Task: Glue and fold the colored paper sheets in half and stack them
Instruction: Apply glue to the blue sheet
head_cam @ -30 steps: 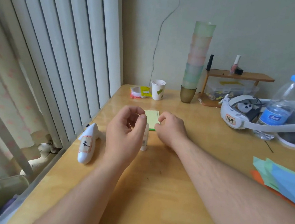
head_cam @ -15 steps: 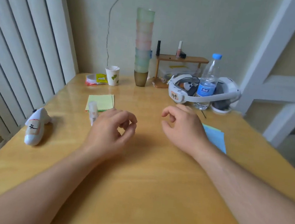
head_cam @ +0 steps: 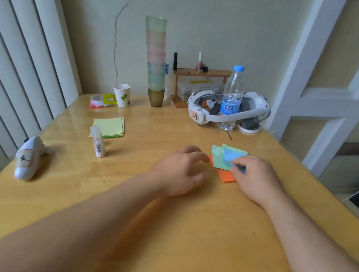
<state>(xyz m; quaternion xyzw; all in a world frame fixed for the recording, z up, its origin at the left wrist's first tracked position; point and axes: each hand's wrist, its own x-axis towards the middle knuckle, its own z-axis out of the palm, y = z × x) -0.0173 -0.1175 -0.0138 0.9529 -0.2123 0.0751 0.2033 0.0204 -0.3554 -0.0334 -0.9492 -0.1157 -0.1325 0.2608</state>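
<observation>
A stack of folded yellow-green paper (head_cam: pixel 109 126) lies on the wooden table (head_cam: pixel 141 217) at the left. A white glue stick (head_cam: pixel 98 141) stands upright just in front of it. Right of centre lies a loose pile of unfolded sheets (head_cam: pixel 221 158) in green, blue and orange. My right hand (head_cam: pixel 257 179) pinches the near corner of the top blue sheet (head_cam: pixel 233 157) and lifts it slightly. My left hand (head_cam: pixel 181 170) hovers at the pile's left edge with loosely curled fingers, holding nothing.
A white bottle-shaped object (head_cam: pixel 27 157) lies near the left table edge. At the back stand a paper cup (head_cam: pixel 122 95), a tall stack of plastic cups (head_cam: pixel 156 63), a small wooden shelf (head_cam: pixel 201 73), a water bottle (head_cam: pixel 232 97) and a white headset (head_cam: pixel 229 110).
Both hands left the folded stack and glue stick and moved right to the loose pile. My right hand has taken hold of the blue sheet's corner. The view swung right.
</observation>
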